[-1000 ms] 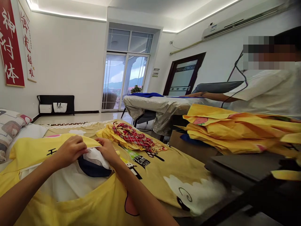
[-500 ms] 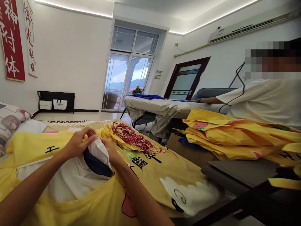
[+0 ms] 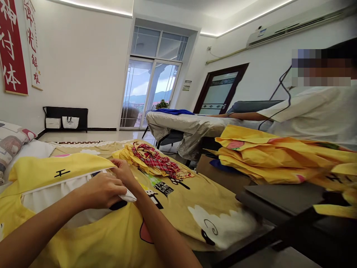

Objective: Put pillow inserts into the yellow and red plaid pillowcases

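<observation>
2 hands worked at the opening of a yellow cover (image 3: 83,238) spread on the bed. Left hand (image 3: 102,191) lay closed over the white inner fabric (image 3: 50,193), pressing a white corner (image 3: 128,196) down; 0.5 s earlier that corner stood bunched up between both hands with a dark blue patch exposed. Now only a sliver of dark cloth showed under the left hand. Judgement: the inner piece was going into the cover. Right hand (image 3: 122,172) pinched the cover's upper yellow flap (image 3: 64,167) at its edge. Counted: 1 plaid red garment (image 3: 156,162) beyond the hands, 1 stack of yellow covers (image 3: 279,160) to the right, 1 pillow (image 3: 12,139), 1 co-worker's arm (image 3: 242,116) on a draped board.
</observation>
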Motion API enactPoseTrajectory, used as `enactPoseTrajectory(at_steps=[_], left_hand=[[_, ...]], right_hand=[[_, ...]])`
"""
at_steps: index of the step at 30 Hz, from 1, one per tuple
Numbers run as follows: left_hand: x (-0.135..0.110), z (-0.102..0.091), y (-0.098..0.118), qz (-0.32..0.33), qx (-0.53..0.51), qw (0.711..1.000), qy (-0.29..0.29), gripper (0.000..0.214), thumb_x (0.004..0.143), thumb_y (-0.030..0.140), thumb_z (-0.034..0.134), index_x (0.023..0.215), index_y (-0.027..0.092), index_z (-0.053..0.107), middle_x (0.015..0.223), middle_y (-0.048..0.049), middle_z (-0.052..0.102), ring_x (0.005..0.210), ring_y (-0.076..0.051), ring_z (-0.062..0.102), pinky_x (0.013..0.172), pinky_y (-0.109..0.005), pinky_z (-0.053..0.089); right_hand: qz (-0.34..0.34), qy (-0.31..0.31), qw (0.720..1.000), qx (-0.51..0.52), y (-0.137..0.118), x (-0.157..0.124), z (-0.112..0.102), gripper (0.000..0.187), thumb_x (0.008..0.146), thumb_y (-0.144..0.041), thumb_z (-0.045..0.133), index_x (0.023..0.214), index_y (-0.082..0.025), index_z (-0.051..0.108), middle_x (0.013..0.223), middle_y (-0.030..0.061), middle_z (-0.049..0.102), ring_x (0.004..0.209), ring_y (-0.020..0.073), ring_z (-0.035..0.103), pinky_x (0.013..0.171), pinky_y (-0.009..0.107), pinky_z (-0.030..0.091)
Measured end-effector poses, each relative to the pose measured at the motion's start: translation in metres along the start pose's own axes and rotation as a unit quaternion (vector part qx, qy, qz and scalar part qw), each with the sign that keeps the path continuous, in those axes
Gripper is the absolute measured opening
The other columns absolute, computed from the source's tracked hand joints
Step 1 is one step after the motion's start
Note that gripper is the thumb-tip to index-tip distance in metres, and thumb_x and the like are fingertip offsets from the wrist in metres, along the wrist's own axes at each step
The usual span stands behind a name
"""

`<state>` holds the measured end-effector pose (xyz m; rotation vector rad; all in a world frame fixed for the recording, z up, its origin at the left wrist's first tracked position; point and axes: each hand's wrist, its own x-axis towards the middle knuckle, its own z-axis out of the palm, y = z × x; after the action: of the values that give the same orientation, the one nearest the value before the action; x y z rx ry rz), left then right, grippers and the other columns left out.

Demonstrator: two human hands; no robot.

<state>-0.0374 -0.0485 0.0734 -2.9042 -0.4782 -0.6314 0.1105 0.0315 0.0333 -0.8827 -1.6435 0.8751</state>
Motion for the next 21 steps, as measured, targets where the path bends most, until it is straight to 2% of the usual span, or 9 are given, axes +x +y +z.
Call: enactPoseTrajectory(at_steps=[2, 5, 10, 11, 13, 15, 16, 17, 21], left_hand=[[-0.001, 0.011, 0.0, -0.02, 0.037, 0.998, -0.039, 0.021, 0.09, 0.023, 0.045, 0.075, 0.018, 0.059, 0.072, -0.0026, 0.064, 0.068, -0.015, 0.058, 0.064, -0.026, 0.038], [0.0, 0.029, -0.009, -0.098, 0.062, 0.988, -0.103, 0.024, 0.092, 0.029, 0.044, 0.082, 0.018, 0.062, 0.072, -0.0037, 0.065, 0.067, -0.017, 0.06, 0.062, -0.026, 0.039], [0.007, 0.056, -0.022, -0.23, 0.058, 0.96, -0.149, 0.027, 0.092, 0.029, 0.043, 0.099, 0.016, 0.066, 0.089, -0.0115, 0.069, 0.081, -0.024, 0.064, 0.072, -0.032, 0.046], [0.009, 0.06, -0.022, -0.239, 0.054, 0.959, -0.141, 0.027, 0.091, 0.027, 0.044, 0.101, 0.016, 0.066, 0.091, -0.0123, 0.069, 0.084, -0.025, 0.064, 0.074, -0.033, 0.046], [0.01, 0.065, -0.022, -0.239, 0.051, 0.961, -0.127, 0.026, 0.091, 0.024, 0.044, 0.103, 0.016, 0.065, 0.093, -0.0128, 0.069, 0.087, -0.026, 0.065, 0.078, -0.035, 0.047], [0.01, 0.067, -0.02, -0.233, 0.05, 0.963, -0.127, 0.025, 0.091, 0.022, 0.043, 0.103, 0.016, 0.064, 0.092, -0.0126, 0.068, 0.088, -0.026, 0.065, 0.079, -0.035, 0.047], [0.009, 0.068, -0.019, -0.232, 0.049, 0.962, -0.133, 0.025, 0.091, 0.022, 0.043, 0.103, 0.016, 0.064, 0.091, -0.0127, 0.068, 0.088, -0.026, 0.065, 0.079, -0.036, 0.047], [0.008, 0.07, -0.019, -0.232, 0.05, 0.961, -0.14, 0.025, 0.091, 0.022, 0.042, 0.104, 0.016, 0.063, 0.09, -0.0129, 0.068, 0.087, -0.026, 0.065, 0.078, -0.036, 0.048], [0.004, 0.075, -0.017, -0.231, 0.062, 0.958, -0.155, 0.027, 0.093, 0.027, 0.04, 0.107, 0.017, 0.06, 0.091, -0.0144, 0.067, 0.088, -0.028, 0.065, 0.075, -0.038, 0.049]], right_hand=[[0.009, -0.002, 1.0, -0.027, -0.002, 0.001, -0.003, 0.022, 0.062, -0.034, 0.06, 0.07, -0.015, 0.067, 0.069, -0.0006, 0.064, 0.065, 0.0129, 0.053, 0.062, 0.024, 0.042], [0.051, -0.014, 0.993, -0.11, -0.016, 0.001, -0.018, 0.022, 0.062, -0.035, 0.061, 0.067, -0.014, 0.065, 0.064, -0.0011, 0.061, 0.061, 0.0117, 0.049, 0.057, 0.023, 0.037], [0.105, -0.069, 0.948, -0.292, -0.049, -0.008, -0.046, 0.026, 0.063, -0.034, 0.069, 0.079, -0.014, 0.064, 0.069, -0.0016, 0.061, 0.066, 0.0127, 0.053, 0.057, 0.022, 0.036], [0.1, -0.083, 0.927, -0.351, -0.054, -0.011, -0.046, 0.03, 0.062, -0.03, 0.071, 0.086, -0.014, 0.064, 0.076, -0.0003, 0.064, 0.072, 0.0143, 0.056, 0.06, 0.022, 0.038], [0.092, -0.07, 0.856, -0.504, -0.061, -0.018, -0.041, 0.034, 0.066, -0.021, 0.071, 0.099, -0.015, 0.063, 0.09, 0.005, 0.067, 0.084, 0.0186, 0.06, 0.068, 0.024, 0.04], [0.099, -0.024, 0.77, -0.63, -0.063, -0.023, -0.031, 0.026, 0.079, -0.013, 0.057, 0.104, -0.013, 0.063, 0.096, 0.0125, 0.067, 0.09, 0.0229, 0.062, 0.072, 0.028, 0.041], [0.105, -0.001, 0.74, -0.664, -0.063, -0.024, -0.027, 0.025, 0.084, -0.01, 0.046, 0.103, -0.012, 0.063, 0.097, 0.0158, 0.067, 0.091, 0.0243, 0.063, 0.072, 0.03, 0.041], [0.108, 0.019, 0.729, -0.676, -0.062, -0.023, -0.024, 0.03, 0.086, -0.008, 0.038, 0.101, -0.011, 0.064, 0.099, 0.018, 0.066, 0.092, 0.0252, 0.063, 0.072, 0.03, 0.041], [0.105, 0.053, 0.779, -0.616, -0.054, -0.015, -0.022, 0.031, 0.08, -0.005, 0.042, 0.101, -0.012, 0.064, 0.102, 0.0145, 0.067, 0.093, 0.0219, 0.062, 0.071, 0.026, 0.04]])
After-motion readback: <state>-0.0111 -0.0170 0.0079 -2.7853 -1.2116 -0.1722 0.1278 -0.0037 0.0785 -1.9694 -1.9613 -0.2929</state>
